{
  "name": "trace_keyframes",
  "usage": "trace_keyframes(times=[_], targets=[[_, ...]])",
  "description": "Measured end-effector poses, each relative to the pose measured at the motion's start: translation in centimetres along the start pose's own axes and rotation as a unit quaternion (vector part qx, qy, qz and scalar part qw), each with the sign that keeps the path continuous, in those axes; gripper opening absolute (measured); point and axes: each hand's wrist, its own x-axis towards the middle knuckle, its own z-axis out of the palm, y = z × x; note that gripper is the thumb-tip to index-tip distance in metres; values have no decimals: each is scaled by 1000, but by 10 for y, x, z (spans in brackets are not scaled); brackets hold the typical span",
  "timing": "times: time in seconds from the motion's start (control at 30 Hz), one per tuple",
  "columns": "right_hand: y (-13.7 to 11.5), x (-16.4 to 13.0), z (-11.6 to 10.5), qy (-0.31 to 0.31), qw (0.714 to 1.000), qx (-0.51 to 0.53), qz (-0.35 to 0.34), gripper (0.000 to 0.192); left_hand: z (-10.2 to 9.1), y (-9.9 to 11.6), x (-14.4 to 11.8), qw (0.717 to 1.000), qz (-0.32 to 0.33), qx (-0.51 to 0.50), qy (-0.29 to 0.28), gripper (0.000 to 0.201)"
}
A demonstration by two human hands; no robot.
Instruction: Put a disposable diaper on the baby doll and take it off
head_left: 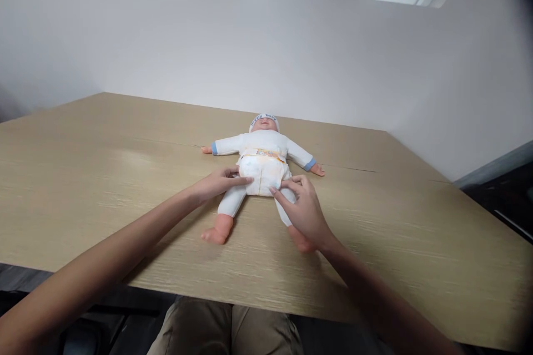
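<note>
A baby doll in a white outfit with blue cuffs lies on its back, head away from me, arms spread and legs towards me. Around its hips sits a white diaper with an orange-patterned waistband and a yellow line down the front. My left hand pinches the diaper's edge at the left leg opening, thumb on the front. On the other side my right hand grips the opposite leg edge between thumb and fingers. Some fingertips of both hands are hidden behind the diaper and legs.
The doll lies on a wide wooden table with a thin seam across it. A pale partition wall rises behind the table and along its right side. A dark object stands beyond the right edge. My legs are below the front edge.
</note>
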Motion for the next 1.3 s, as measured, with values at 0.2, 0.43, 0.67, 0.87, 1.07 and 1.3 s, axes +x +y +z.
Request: trace_keyframes(times=[0.2,0.43,0.67,0.87,1.07,1.3], targets=[[10,0,-28,-62,998,2,-8,25,-33,-4,-13,985,60,149,55,48],[72,72,-42,54,972,-207,-96,52,-89,-18,52,822,173,503,204,64],[77,141,-11,-52,968,-245,-24,40,-79,0,118,812,61,539,215,54],[45,93,-49,-45,978,-197,-48,42,-52,11,40,835,32,499,228,60],[-5,-34,-131,-90,979,-110,-143,40,46,-23,-163,893,106,414,138,48],[-44,-183,-155,-221,961,-72,-152,50,153,-127,-333,950,68,302,48,81]])
